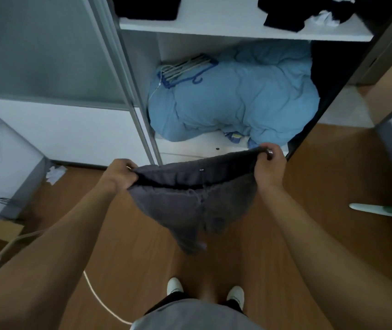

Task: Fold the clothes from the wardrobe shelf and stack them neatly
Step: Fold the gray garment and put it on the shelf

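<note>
I hold a pair of dark grey shorts point(190, 203) stretched out by the waistband in front of the open wardrobe. My left hand point(119, 175) grips the waistband's left end and my right hand point(270, 164) grips its right end. The legs of the shorts hang down over the wooden floor. On the white shelf point(242, 27) above, a flat dark pile point(146, 7) lies at the left and a loose heap of black and white clothes point(309, 13) at the right.
A bulky light blue duvet point(235, 98) fills the wardrobe bottom, with hangers point(185, 67) on top. The sliding door frame point(128, 86) stands at left. A white cable point(100, 298), cardboard point(4, 231) and crumpled paper point(56, 173) lie on the floor. My feet point(205, 291) are below.
</note>
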